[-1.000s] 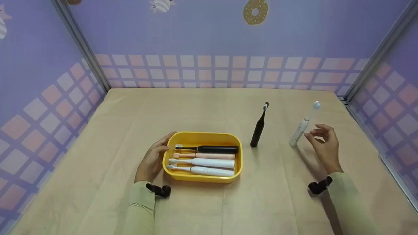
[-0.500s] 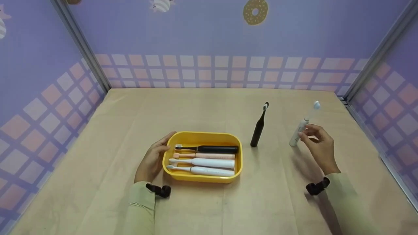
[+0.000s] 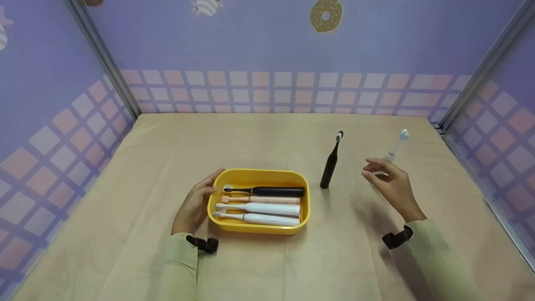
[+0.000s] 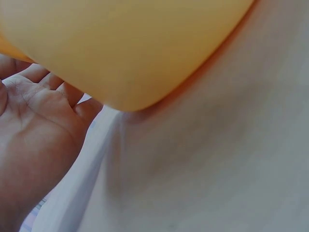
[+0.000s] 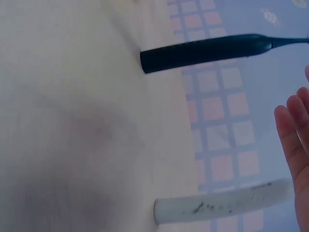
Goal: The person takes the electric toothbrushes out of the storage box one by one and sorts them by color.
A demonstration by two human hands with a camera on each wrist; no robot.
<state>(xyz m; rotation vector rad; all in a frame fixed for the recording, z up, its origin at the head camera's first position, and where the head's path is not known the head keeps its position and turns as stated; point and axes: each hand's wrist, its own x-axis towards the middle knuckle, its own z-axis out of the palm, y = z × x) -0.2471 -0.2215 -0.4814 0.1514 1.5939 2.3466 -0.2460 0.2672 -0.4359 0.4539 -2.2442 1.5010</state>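
Note:
My left hand [image 3: 193, 205] holds the left side of a yellow box [image 3: 259, 229], thumb over its rim; the left wrist view shows its fingers against the outer wall. Inside lie a black electric toothbrush [image 3: 279, 191], a pink one [image 3: 273, 200] and two white ones [image 3: 271, 208], side by side. To the right, another black electric toothbrush [image 3: 329, 170] stands upright on its base. My right hand [image 3: 391, 184] hovers in front of a standing white electric toothbrush [image 3: 391, 154], fingers loosely bent and holding nothing. It hides most of that handle, which shows in the right wrist view.
A pale cloth [image 3: 234, 142] covers the table. Purple patterned walls [image 3: 267, 46] stand at the back and both sides, with metal posts [image 3: 104, 58] in the corners. A dark wrist camera [image 3: 397, 237] sits on each wrist.
My right hand has moved left, from beside the standing white toothbrush to in front of it, toward the standing black one. The left hand and the box have stayed put.

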